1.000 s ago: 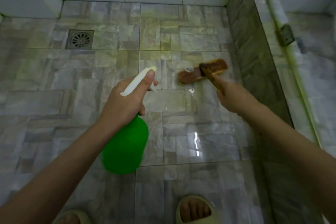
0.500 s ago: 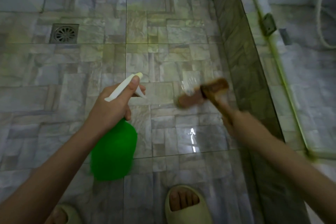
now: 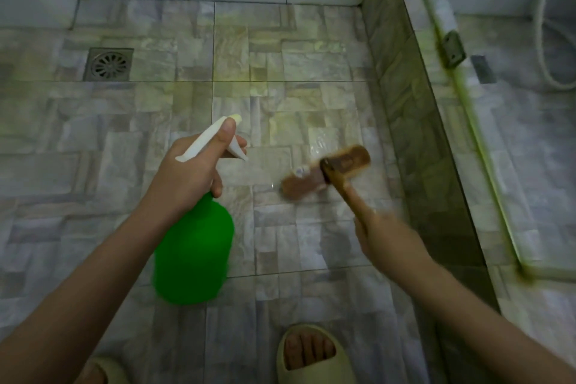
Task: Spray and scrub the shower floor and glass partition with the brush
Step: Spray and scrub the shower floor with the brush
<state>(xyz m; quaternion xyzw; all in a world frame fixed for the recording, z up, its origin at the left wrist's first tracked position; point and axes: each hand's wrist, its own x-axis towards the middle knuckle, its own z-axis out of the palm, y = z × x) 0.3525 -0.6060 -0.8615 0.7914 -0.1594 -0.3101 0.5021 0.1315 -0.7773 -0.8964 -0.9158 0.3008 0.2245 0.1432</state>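
Brown scrub brush (image 3: 327, 174) just right of the middle of the frame, head down on the wet shower floor (image 3: 124, 150), a bit blurred. Gripped by the right hand (image 3: 383, 237) low on the long handle, fingers curled tight round it. Small shiny wet patch just beside the brush head.

Left of the middle, green spray bottle (image 3: 194, 252) hanging from the left hand (image 3: 190, 178), fingers wrapped round the white neck, thumb along the top, nozzle pointing at the tiles near the brush. Cannot tell about a finger on the trigger.

Step in hand, by the look of it: scrubbing the floor. To do it well, press the bristles flat, not tipped on one edge. Use short back-and-forth strokes. Spray first, then scrub the wet spot. Work tile by tile toward the round drain (image 3: 109, 64) in the upper left. Go along the dark tiled step (image 3: 414, 121) on the right, right into the corner lines. Mind the slippers (image 3: 311, 355) at the bottom edge on the slippery floor.

Further right, glass partition (image 3: 477, 140) with a greenish edge and a metal clip (image 3: 453, 48), not touched by the brush. White hose (image 3: 548, 25) in the upper right corner.
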